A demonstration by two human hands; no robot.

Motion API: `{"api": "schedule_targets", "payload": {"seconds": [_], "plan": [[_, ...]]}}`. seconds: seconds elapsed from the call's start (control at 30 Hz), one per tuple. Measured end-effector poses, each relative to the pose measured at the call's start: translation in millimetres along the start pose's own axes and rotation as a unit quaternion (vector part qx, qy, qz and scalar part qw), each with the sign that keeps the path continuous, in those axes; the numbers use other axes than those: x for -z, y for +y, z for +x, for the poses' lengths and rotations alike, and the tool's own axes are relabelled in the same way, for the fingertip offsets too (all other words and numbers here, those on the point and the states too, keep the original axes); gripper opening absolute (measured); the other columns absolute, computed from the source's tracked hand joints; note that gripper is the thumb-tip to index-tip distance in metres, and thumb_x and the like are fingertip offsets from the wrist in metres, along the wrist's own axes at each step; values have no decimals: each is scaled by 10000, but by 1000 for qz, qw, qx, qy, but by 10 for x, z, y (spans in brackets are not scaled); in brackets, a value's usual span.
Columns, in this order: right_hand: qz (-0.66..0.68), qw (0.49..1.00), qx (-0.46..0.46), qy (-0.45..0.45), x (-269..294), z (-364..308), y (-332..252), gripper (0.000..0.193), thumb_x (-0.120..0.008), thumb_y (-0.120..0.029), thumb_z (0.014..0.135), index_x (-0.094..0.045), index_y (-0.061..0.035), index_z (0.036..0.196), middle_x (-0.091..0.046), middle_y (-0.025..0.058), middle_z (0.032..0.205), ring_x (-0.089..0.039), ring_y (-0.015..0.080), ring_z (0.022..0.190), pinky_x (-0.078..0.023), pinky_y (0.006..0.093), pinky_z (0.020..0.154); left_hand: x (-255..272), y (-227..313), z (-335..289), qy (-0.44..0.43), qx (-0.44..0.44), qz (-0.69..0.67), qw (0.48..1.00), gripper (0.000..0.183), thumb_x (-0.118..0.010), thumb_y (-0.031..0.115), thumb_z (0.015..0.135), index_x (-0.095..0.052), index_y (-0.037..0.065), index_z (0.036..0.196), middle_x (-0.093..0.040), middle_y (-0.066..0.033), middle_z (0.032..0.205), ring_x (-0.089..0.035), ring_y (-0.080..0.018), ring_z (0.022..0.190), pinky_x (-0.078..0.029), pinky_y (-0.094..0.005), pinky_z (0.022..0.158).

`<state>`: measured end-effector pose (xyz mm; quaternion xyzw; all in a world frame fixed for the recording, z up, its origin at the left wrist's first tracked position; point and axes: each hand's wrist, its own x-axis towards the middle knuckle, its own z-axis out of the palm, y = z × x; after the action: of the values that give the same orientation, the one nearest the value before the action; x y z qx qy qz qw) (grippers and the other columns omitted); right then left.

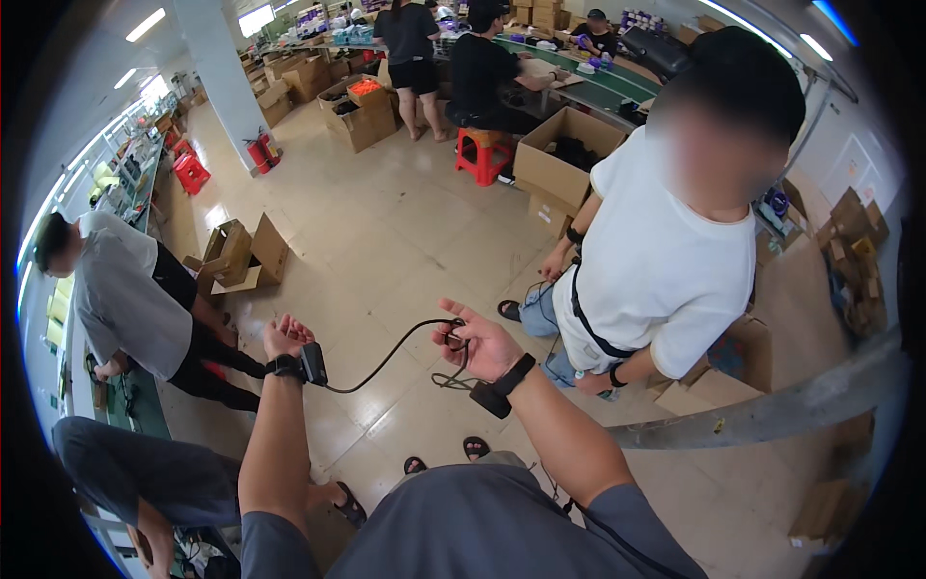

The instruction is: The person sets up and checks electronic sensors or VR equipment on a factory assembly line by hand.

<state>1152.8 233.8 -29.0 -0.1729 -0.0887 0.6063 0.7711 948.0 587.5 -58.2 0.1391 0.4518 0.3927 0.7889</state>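
Observation:
My left hand (286, 338) is raised over the floor, palm up, its fingers loosely bent and apart with nothing seen in them. A black band circles that wrist and carries a small black box (313, 365). From the box a thin black cable (382, 374) arcs across to my right hand (484, 345), whose fingers are curled around it while the index finger sticks out. Below the right fingers hangs a loop of the cable. On my right wrist sits another black band with a black box (490, 399).
A person in a white shirt (666, 261) stands close on the right beside a metal rail (772, 400). Other people are at the left bench. Open cartons (253, 261), red stools (482, 154) and a pillar (222, 77) stand farther off, near a green conveyor.

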Motion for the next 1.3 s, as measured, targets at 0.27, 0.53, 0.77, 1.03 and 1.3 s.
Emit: {"api": "schedule_targets", "payload": {"seconds": [0.27,0.53,0.77,1.03,1.3], "plan": [[12,998,52,38,32,54,75,311,-480,-94,958,-510,-51,1265,-603,176,1151,-605,275,1092,-535,341,910,-17,-207,-127,-17,32,1,999,329,-410,402,942,-577,119,940,-572,13,760,-529,-134,639,-466,-317,605],[-66,994,17,82,1,52,145,286,-423,-112,990,-468,-95,1272,-611,159,1170,-646,257,1004,-561,331,802,21,-304,-215,-34,48,-20,998,328,-426,421,947,-583,132,937,-581,-7,767,-537,-153,643,-463,-338,614],[-232,959,-37,158,18,148,328,283,-514,-254,986,-473,-153,1246,-638,12,1035,-640,113,823,-493,228,610,-453,-967,-1535,-378,204,395,812,367,-541,385,943,-518,148,1223,-622,-52,1065,-622,-234,966,-504,-417,848],[-269,953,-84,111,-127,108,345,266,-562,-215,956,-513,-147,1208,-615,-33,968,-609,66,824,-482,213,642,-475,-985,-1568,-412,145,502,746,438,-650,48,867,-469,56,1266,-611,-61,1012,-636,-173,896,-511,-271,759],[-433,893,-122,31,60,-3,441,278,-597,-206,937,-565,-68,1176,-625,-4,924,-608,78,775,-460,211,640,-226,-891,-1504,-432,115,456,769,427,-632,-29,822,-523,24,1231,-615,-60,928,-572,-133,722,-485,-261,659]]}}
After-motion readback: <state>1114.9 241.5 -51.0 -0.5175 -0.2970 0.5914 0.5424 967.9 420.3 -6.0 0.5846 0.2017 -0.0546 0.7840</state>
